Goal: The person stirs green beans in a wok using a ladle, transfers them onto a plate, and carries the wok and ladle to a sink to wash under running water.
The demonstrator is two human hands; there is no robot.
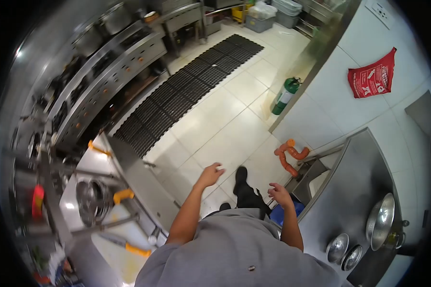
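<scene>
My left hand [209,175] hangs over the tiled floor with its fingers apart, holding nothing. My right hand [279,195] is also empty and its fingers are spread; it is beside the steel counter [357,177] on the right, above a blue container [292,214] that my arm partly covers. An orange pipe [287,162] bends near the floor beyond my right hand. To the left of my left arm is a steel worktop holding a white cutting board [115,260] and a knife with an orange handle [138,249].
A black floor mat [187,91] runs beside the stoves [112,79]. A green cylinder [286,96] stands by the wall corner. Metal bowls [380,221] rest on the right counter. A red bag [372,76] hangs on the wall. Grey bins [261,18] are at the far end.
</scene>
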